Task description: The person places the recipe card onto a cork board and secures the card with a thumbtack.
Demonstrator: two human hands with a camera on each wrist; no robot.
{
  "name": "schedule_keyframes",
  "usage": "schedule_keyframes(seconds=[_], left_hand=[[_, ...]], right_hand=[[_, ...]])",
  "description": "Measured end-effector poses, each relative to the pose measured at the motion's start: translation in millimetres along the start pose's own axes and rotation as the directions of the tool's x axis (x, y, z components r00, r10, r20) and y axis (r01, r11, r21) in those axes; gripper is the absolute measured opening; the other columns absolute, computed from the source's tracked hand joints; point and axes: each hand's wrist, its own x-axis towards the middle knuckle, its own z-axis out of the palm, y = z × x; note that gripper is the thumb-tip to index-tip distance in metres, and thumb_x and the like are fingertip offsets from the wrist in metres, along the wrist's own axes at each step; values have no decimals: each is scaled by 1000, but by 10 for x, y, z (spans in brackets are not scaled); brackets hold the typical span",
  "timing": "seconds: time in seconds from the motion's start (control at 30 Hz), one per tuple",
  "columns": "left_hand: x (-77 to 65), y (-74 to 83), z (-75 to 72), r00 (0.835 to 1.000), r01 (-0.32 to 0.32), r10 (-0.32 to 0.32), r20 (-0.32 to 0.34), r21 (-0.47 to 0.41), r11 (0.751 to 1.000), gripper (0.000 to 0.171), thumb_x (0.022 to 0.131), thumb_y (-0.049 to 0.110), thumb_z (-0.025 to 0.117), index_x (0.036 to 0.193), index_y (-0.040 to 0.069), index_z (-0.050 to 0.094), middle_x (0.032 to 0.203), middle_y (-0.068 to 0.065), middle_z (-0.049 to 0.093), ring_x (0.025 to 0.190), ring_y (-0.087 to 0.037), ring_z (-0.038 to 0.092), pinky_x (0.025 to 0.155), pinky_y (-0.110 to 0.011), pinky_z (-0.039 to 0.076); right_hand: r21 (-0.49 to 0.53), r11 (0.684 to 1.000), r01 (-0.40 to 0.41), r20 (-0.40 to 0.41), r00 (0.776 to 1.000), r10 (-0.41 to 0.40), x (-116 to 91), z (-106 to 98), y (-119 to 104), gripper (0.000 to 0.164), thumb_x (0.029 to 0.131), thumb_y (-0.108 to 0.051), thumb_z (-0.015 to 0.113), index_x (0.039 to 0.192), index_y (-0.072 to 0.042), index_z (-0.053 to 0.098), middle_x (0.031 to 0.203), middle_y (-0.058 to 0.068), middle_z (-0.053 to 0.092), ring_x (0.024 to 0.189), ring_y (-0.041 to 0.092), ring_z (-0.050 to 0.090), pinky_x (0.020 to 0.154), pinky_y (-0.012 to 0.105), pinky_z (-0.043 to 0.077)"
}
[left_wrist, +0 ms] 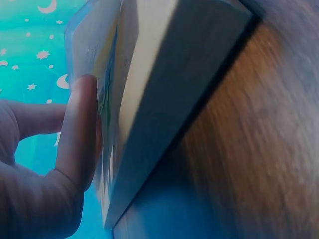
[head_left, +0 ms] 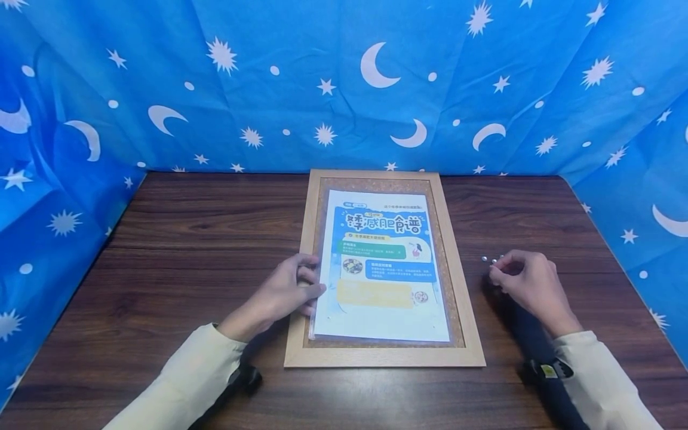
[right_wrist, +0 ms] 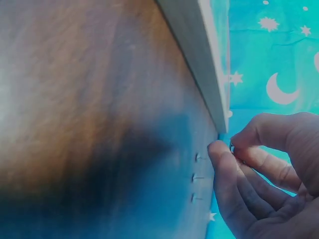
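A laminated poster with Chinese print lies over a wood-framed cork board on the dark table. My left hand holds the poster's left edge, thumb over its face and the other fingers bent at the side; the left wrist view shows a finger up against the sheet. Right of the board, my right hand pinches a small metal thumbtack between thumb and index finger, mostly hidden by the fingertips. Beside that hand, several more thumbtacks stand on the table, points up.
The brown wood-grain table spreads out on both sides of the board. A blue curtain with white moons and stars hangs behind the table and along its left and right sides. A dark band with a wrist camera sits by the right sleeve.
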Motion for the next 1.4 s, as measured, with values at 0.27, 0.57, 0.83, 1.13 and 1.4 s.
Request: schedule_keyframes(seconds=[0.27, 0.57, 0.83, 1.13, 1.4], left_hand=[[-26, -5, 7, 999, -18, 24, -34, 180, 984, 74, 89, -3, 72, 153, 0, 35, 107, -17, 63, 63, -20, 67, 59, -34, 61], [-62, 1, 24, 998, -36, 50, -29, 357, 933, 81, 87, 5, 78, 155, 1, 34, 94, -6, 67, 58, -16, 67, 59, -32, 56], [-126, 29, -8, 996, -68, 90, -17, 521, 851, 77, 87, 19, 80, 151, -1, 41, 99, -4, 67, 68, -14, 61, 62, -32, 48], [-189, 72, 11, 988, -92, 148, -47, 589, 803, 58, 91, 22, 77, 140, 1, 54, 92, -3, 68, 59, -13, 56, 54, -29, 45], [-193, 109, 24, 963, -172, 263, -62, 610, 774, 41, 93, 20, 75, 128, 2, 64, 87, 1, 68, 56, -10, 57, 46, -25, 42]], right_hand=[[12, 995, 96, -23, 995, -96, 52, -18, -108, 10, 93, -11, 71, 94, -2, 75, 73, 6, 72, 61, 18, 66, 47, 27, 46], [33, 990, 137, 29, 990, -138, 175, 10, -302, 19, 99, -19, 68, 101, -1, 75, 85, 12, 74, 68, 19, 68, 56, 26, 54], [48, 987, 151, 74, 985, -154, 311, 73, -537, 17, 94, -8, 73, 107, 2, 74, 94, 17, 73, 74, 24, 66, 61, 28, 55], [63, 982, 177, 114, 977, -183, 441, 230, -755, 16, 95, -8, 71, 107, 2, 74, 100, 17, 72, 77, 27, 62, 63, 31, 53], [69, 978, 196, 166, 965, -205, 506, 397, -994, 18, 95, -13, 72, 107, 1, 75, 100, 16, 73, 83, 25, 65, 69, 34, 55]])
